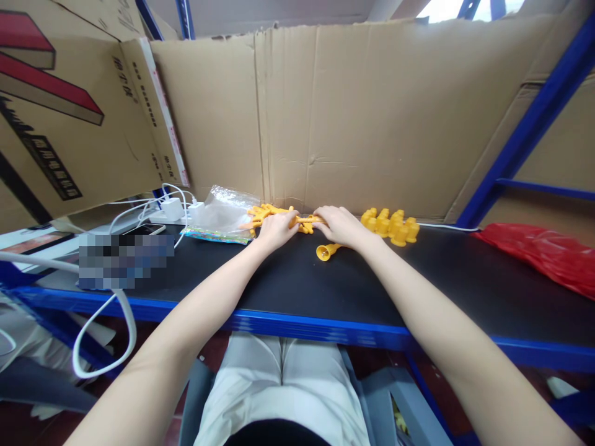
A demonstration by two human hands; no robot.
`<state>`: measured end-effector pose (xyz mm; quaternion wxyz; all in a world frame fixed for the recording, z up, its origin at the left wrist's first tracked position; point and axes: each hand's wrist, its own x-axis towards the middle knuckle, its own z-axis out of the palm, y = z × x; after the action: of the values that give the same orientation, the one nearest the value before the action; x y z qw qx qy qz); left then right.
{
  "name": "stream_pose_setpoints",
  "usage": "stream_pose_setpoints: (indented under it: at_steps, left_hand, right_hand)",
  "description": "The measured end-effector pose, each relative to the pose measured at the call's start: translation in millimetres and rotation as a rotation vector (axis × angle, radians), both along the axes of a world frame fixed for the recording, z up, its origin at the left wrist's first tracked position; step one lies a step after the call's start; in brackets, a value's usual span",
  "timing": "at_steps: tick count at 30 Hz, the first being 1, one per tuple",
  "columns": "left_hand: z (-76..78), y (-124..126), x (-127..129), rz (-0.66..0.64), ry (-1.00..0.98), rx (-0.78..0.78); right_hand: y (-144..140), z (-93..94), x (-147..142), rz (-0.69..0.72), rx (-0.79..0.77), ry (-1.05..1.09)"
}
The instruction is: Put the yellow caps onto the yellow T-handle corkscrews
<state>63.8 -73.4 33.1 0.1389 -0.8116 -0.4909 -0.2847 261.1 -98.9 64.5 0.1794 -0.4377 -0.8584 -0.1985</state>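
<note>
My left hand (277, 228) is closed with its fingertips on a thin orange-yellow plastic stick (305, 219). The other end of this stick is pinched in my right hand (338, 224), its fingers partly hiding it. Behind and beside my left hand lies a pile of branching orange-yellow plastic pieces (260, 213). A yellow flared piece (326, 251), wide open at one end, rests on its side just below my right hand. To the right of that hand stands a group of several yellow cup-like pieces (391, 227).
Left of the pile lies a clear plastic bag (220, 210). White chargers and cables (173, 209) clutter the left side of the black tabletop (288, 288). A red plastic bag (539, 251) lies at the right. Cardboard (372, 118) walls the back; a blue beam (320, 327) edges the front.
</note>
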Motion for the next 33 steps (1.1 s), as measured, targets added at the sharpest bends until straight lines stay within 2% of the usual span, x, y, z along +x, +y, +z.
stream_pose_setpoints:
  at_steps: [3,12,22,28,33]
  left_hand:
    - [-1.0,1,-2,-0.005,0.004,0.001]
    - [-2.1,5,2,0.011,0.001,-0.001]
    - [3.5,0,-1,0.033,0.008,-0.009]
    - [4.1,2,0,0.042,0.018,-0.013]
    - [3.5,1,2,0.04,0.003,-0.004]
  right_hand:
    - [1,-1.2,0,0.0,-0.033,-0.008]
    - [-1,-0.2,1,-0.037,0.088,-0.032]
    - [6,-5.0,0,0.025,0.009,0.0]
    - [2,-2.0,0,0.036,0.089,0.004]
    - [-5,2.6,-4,-0.033,0.137,-0.033]
